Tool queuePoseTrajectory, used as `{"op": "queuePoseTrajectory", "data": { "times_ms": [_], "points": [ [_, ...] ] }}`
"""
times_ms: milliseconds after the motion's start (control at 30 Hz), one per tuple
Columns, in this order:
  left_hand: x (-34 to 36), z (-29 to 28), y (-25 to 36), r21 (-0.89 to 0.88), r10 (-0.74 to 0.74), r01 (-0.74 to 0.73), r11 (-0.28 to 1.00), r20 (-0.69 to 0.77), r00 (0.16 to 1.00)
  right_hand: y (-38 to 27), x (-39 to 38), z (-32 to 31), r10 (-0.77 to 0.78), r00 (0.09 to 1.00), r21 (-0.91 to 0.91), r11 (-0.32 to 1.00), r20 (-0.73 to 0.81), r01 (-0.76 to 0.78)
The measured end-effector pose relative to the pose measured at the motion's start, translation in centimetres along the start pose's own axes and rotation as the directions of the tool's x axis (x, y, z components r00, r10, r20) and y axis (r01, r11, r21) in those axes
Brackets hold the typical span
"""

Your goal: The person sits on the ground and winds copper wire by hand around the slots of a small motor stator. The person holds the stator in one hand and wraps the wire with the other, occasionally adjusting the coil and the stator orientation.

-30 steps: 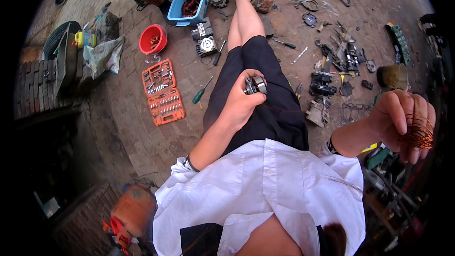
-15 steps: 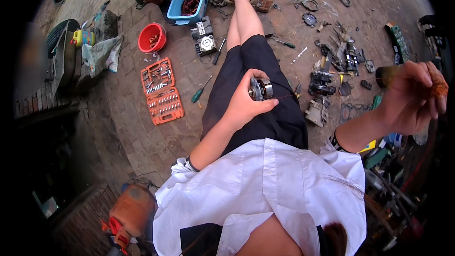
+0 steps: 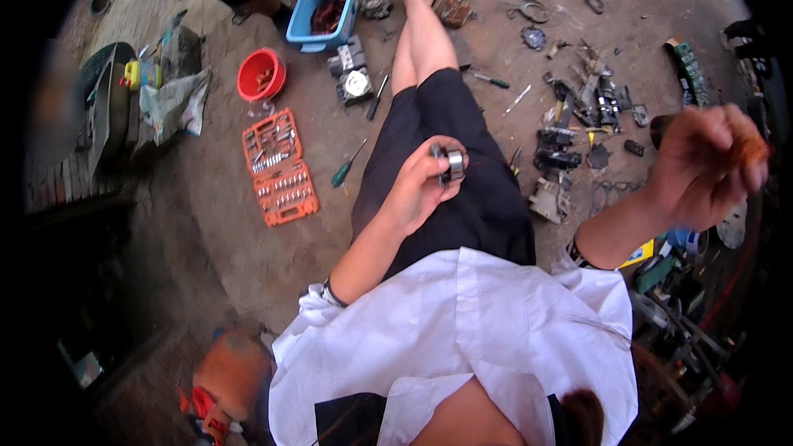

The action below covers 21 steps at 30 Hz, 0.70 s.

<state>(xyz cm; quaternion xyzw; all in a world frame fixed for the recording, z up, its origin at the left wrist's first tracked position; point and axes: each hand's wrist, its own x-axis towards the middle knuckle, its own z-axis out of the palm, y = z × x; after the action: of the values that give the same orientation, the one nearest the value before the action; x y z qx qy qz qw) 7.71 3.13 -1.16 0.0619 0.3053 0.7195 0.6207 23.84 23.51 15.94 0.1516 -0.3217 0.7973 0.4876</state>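
My left hand (image 3: 421,190) is raised over my lap and is closed around a small round metal part (image 3: 452,163), silvery with a dark rim. My right hand (image 3: 702,169) is held out to the right, its fingers curled on a bundle of thin copper-coloured wire (image 3: 753,149). A fine reddish strand seems to run from the metal part toward the right. I sit on the ground in dark shorts (image 3: 450,173) and a white shirt, legs stretched forward.
An open orange socket set (image 3: 279,167) lies left of my legs, with a green-handled screwdriver (image 3: 347,167), a red bowl (image 3: 261,74) and a blue tub (image 3: 322,10). Dismantled metal parts and tools (image 3: 570,128) are scattered at right. Another person crouches at the top left.
My right hand has swung farther right and up with the wire bundle. My left hand has risen a little and turned the metal part.
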Motion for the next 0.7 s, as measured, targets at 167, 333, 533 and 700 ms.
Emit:
{"op": "queuePoseTrajectory", "data": {
  "times_ms": [167,333,533,700],
  "points": [
    [0.7,0.0,0.0,-0.040,-0.023,0.019,0.999,-0.112,0.993,-0.5,-2.6,1.3,0.167,0.958,-0.158,0.979,0.233,-0.132],
    [1.9,-0.7,0.3,-0.048,0.015,-0.019,0.999,-0.085,0.996,0.6,-2.0,1.3,0.165,0.950,-0.131,0.982,0.265,-0.134],
    [1.7,-0.7,0.7,-0.069,0.058,-0.069,0.995,-0.161,0.985,0.9,-1.7,0.7,0.228,0.926,-0.206,0.964,0.301,-0.170],
    [2.6,-1.4,0.0,-0.043,0.024,-0.033,0.999,-0.207,0.978,0.5,-2.2,1.7,0.286,0.858,-0.248,0.949,0.426,-0.193]
  ]
}}
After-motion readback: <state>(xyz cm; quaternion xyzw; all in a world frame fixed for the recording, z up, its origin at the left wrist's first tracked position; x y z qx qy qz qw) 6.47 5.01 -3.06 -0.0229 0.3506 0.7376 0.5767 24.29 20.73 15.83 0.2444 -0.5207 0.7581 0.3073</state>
